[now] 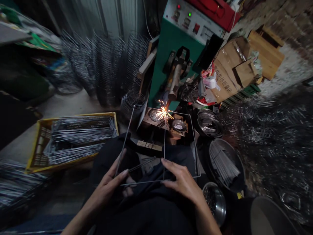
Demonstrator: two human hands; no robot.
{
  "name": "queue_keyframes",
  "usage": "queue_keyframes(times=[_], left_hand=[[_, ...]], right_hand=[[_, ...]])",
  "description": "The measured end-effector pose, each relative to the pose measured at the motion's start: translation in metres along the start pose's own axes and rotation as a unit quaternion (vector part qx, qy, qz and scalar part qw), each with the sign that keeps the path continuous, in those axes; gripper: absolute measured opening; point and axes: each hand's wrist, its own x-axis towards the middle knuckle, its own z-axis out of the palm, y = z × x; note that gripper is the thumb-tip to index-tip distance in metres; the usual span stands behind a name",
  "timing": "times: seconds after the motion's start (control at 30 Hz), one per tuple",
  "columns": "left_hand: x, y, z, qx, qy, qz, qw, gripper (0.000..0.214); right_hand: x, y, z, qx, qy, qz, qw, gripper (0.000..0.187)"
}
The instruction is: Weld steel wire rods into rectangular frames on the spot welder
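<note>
A rectangular wire frame [195, 140] with a straight wire [164, 140] across its middle spans the space above my lap. My left hand [113, 179] grips the frame's near left corner between thumb and fingers. Pinched in my right hand [179, 176] is the near end of the middle wire, close to the frame's near side. At the far end of that wire, bright sparks [164, 112] fly under the electrode arm [174, 81] of a green spot welding machine [158, 65]. The sparks hide the contact point.
On the left stands a yellow crate [34, 147] of bent wire pieces. Wire coils [110, 65] are stacked behind it. To the right are a tub of straight rods [223, 163], a metal bowl [218, 202], cardboard boxes [230, 71] and a large heap of wire parts [274, 130].
</note>
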Motion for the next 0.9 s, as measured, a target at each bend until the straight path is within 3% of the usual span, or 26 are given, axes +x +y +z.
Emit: queue_keyframes(times=[0.2,0.3,0.43,0.67,0.9], left_hand=[[0.000,-0.003,0.005,-0.006,0.004,0.015,1.000,0.105],[0.017,0.001,0.002,0.007,-0.008,0.023,1.000,0.103],[0.067,0.023,0.003,-0.006,-0.053,0.072,0.996,0.095],[0.175,0.088,0.011,-0.048,-0.074,0.124,0.988,0.092],[0.231,0.120,0.009,-0.062,-0.080,0.150,0.984,0.089]], right_hand=[[-0.001,0.006,0.011,0.009,0.022,0.007,1.000,0.076],[0.008,0.016,0.011,0.001,0.057,-0.010,0.998,0.073],[0.051,0.034,-0.012,-0.037,0.106,-0.022,0.993,0.075],[0.150,0.060,-0.073,-0.190,0.184,0.015,0.964,0.076],[0.197,0.083,-0.100,-0.208,0.206,-0.012,0.956,0.062]])
